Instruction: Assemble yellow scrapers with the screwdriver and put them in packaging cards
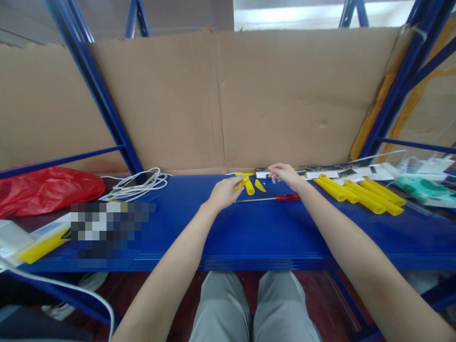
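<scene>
My left hand (224, 194) is closed on a small yellow plastic piece (241, 184), held between thumb and fingers just above the blue shelf. Beside it lie a short yellow tube (250, 188) and a pointed yellow piece (260, 185). Farther right, my right hand (284, 173) has its fingers bent together over small shiny parts (273, 178), too small to make out. Whatever sits between those fingertips is unclear. Between me and both hands, a screwdriver (288, 197) with a red handle lies flat, its shaft pointing left.
Several yellow tubes (368, 199) lie at the right, before white and black packaging (335, 168). A coiled white cable (147, 185) and a red plastic bag (50, 190) are at the left. Cardboard (285, 104) stands behind, between blue posts (103, 104).
</scene>
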Action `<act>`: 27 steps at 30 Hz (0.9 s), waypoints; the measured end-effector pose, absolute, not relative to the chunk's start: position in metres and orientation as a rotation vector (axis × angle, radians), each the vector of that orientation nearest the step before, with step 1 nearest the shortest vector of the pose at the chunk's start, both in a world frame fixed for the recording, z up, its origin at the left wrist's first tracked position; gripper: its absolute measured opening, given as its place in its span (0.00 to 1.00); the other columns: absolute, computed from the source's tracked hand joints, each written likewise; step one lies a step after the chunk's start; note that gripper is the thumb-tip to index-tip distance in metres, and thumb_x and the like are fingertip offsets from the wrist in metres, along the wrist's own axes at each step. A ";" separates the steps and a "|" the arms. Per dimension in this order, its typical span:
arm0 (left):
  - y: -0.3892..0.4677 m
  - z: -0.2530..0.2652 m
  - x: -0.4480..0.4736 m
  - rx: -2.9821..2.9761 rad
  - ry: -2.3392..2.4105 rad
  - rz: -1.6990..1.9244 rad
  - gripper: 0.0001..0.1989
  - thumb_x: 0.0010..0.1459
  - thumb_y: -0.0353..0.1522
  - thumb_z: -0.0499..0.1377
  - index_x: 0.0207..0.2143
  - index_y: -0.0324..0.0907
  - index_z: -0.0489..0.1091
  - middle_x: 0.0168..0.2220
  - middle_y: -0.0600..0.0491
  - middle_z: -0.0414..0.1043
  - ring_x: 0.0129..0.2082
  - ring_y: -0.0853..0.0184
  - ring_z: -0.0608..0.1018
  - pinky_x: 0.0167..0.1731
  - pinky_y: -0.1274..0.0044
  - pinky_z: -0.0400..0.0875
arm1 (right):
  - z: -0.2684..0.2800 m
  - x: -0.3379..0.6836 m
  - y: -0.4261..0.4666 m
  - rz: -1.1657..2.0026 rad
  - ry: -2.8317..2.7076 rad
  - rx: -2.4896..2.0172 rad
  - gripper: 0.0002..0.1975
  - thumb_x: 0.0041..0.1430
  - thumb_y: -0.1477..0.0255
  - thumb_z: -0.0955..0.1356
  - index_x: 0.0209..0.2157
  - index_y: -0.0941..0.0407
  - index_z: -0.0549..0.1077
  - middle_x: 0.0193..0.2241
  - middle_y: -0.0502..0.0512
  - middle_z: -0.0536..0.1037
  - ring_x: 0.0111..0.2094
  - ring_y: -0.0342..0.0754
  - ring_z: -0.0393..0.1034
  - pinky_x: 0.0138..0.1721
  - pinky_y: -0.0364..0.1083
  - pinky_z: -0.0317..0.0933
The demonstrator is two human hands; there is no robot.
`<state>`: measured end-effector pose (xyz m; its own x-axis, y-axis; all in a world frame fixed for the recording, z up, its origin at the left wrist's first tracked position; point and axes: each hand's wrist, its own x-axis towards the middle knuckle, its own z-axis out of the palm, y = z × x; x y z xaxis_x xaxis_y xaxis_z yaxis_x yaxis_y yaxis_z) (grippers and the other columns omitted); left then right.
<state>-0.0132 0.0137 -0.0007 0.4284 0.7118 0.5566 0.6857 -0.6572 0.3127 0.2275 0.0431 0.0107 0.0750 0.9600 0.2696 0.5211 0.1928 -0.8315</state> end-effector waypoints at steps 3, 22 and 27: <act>0.014 -0.004 -0.014 2.726 1.206 0.882 0.19 0.55 0.24 0.53 0.46 0.50 0.72 0.50 0.55 0.73 0.52 0.64 0.72 0.52 0.71 0.64 | 0.009 0.205 0.033 0.801 -1.892 -1.257 0.16 0.54 0.75 0.66 0.46 0.58 0.72 0.32 0.55 0.79 0.29 0.42 0.71 0.28 0.39 0.61; 0.017 -0.004 -0.013 2.542 1.706 0.825 0.13 0.57 0.29 0.54 0.44 0.41 0.70 0.41 0.44 0.75 0.43 0.57 0.76 0.42 0.72 0.68 | -0.007 0.207 0.044 0.524 -1.628 -1.615 0.05 0.53 0.80 0.64 0.33 0.62 0.72 0.22 0.51 0.73 0.21 0.40 0.64 0.26 0.39 0.59; 0.015 -0.002 -0.012 2.502 1.720 0.825 0.12 0.56 0.29 0.55 0.43 0.42 0.70 0.41 0.43 0.75 0.42 0.56 0.76 0.41 0.71 0.68 | -0.013 0.206 0.048 0.514 -1.609 -1.810 0.06 0.49 0.79 0.68 0.33 0.60 0.72 0.19 0.47 0.71 0.18 0.38 0.61 0.23 0.38 0.58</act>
